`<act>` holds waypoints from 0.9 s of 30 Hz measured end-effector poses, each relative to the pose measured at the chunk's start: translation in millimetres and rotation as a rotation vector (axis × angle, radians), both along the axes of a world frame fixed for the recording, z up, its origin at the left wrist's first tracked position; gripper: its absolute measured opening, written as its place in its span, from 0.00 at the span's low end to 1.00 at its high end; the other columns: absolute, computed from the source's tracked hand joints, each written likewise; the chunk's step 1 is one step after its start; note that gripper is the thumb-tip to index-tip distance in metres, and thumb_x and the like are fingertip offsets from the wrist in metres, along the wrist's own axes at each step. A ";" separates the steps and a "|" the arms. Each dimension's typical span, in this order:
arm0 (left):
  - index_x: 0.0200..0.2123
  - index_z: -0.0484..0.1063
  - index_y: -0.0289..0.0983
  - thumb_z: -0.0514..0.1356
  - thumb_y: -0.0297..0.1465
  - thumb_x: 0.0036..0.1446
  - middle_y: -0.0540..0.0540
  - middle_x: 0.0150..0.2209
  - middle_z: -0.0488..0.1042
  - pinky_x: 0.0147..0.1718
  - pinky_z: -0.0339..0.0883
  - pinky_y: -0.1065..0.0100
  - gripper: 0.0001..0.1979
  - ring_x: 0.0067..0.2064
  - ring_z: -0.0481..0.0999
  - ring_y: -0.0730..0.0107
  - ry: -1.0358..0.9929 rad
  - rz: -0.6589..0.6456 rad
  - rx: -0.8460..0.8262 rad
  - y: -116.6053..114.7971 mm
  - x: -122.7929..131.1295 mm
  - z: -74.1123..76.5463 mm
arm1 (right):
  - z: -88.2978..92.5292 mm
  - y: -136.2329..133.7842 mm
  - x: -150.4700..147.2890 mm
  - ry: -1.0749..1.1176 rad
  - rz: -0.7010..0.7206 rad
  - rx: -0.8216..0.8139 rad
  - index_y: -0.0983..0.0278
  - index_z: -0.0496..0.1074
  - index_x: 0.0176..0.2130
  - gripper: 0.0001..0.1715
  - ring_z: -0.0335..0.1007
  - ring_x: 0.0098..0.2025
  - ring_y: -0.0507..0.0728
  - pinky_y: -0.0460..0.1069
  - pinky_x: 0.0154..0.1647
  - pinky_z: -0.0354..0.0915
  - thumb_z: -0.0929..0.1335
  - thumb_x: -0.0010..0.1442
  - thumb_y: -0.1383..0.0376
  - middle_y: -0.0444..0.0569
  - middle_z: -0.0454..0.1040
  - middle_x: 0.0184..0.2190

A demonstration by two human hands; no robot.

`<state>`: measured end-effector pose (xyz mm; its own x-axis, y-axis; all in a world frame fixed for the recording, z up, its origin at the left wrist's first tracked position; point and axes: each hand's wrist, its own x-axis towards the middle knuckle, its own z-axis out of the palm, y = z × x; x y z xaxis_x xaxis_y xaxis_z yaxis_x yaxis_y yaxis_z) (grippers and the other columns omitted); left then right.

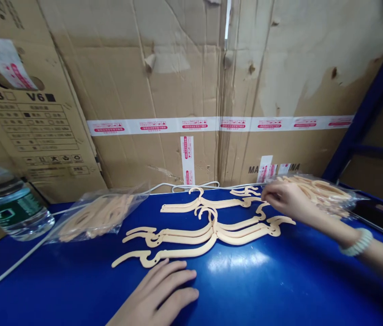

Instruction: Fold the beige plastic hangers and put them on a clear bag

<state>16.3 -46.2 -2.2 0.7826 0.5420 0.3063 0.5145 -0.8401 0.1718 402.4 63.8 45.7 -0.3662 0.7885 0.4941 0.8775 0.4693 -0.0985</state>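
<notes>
While left fingers (180, 277) lie loosely spread near smooth, curved hangers (191, 251) | right fingers (273, 193) curled, grip unclear | crinkled plastic bag (329, 191) right of them | creased cardboard (164, 90) beyond

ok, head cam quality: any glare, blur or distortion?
Head view: bright glare on the table just in front of the hangers; right hand soft, possibly motion blur; dark, out-of-focus patch in the top right corner; bottle leans at the left edge, likely wide-angle distortion; hangers read fairly clearly.
</notes>
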 end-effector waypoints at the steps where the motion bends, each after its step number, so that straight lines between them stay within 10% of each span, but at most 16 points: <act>1: 0.53 0.69 0.46 0.62 0.38 0.59 0.48 0.56 0.73 0.59 0.62 0.61 0.19 0.58 0.69 0.58 -0.020 0.028 -0.014 -2.1 1.5 -0.1 | 1.9 8.7 2.4 -0.040 -0.046 -0.026 0.63 0.74 0.28 0.14 0.73 0.31 0.55 0.47 0.35 0.63 0.60 0.54 0.71 0.48 0.77 0.27; 10: 0.51 0.70 0.46 0.61 0.33 0.58 0.47 0.54 0.73 0.60 0.56 0.58 0.17 0.58 0.67 0.55 -0.236 0.115 -0.112 -18.1 13.0 5.7 | 2.9 54.0 -5.3 -0.348 -0.397 -0.262 0.65 0.78 0.38 0.13 0.77 0.38 0.65 0.51 0.34 0.64 0.64 0.58 0.66 0.59 0.79 0.36; 21: 0.50 0.73 0.47 0.60 0.30 0.57 0.46 0.52 0.74 0.59 0.56 0.59 0.17 0.57 0.68 0.55 -0.324 0.082 -0.214 -21.1 15.3 12.2 | 12.2 63.0 -10.5 -0.247 -0.363 -0.235 0.70 0.78 0.30 0.10 0.76 0.36 0.66 0.50 0.32 0.64 0.66 0.50 0.72 0.62 0.79 0.31; 27: 0.50 0.71 0.47 0.59 0.31 0.59 0.47 0.49 0.75 0.49 0.69 0.65 0.15 0.50 0.74 0.61 -0.518 0.131 -0.512 -19.9 18.5 13.7 | 19.6 19.8 -40.7 -0.011 -0.139 -0.225 0.67 0.75 0.34 0.14 0.74 0.32 0.56 0.45 0.29 0.63 0.63 0.60 0.63 0.48 0.78 0.28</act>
